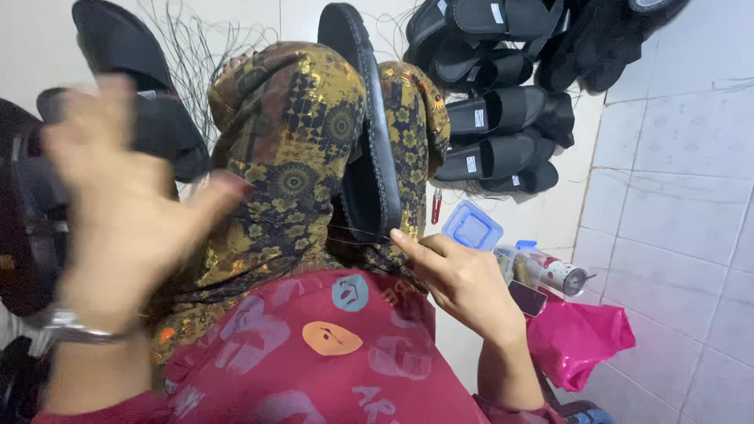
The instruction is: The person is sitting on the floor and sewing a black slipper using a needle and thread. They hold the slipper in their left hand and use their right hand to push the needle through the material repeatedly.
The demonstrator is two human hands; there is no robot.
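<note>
Head view, black sandal, stitched sole rim, clamped between patterned-cloth knees

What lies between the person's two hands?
In the head view, patterned gold-brown cloth over the knees lies between left hand and right hand, gripping an upright black sandal.

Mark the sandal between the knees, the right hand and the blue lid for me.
sandal [375,149], head view, on its black sole edge.
right hand [463,279], head view, on the back of the hand.
blue lid [471,226], head view, on its top face.

L hand raised, blurred, fingers spread; R hand low, fingers pinched together.
</note>
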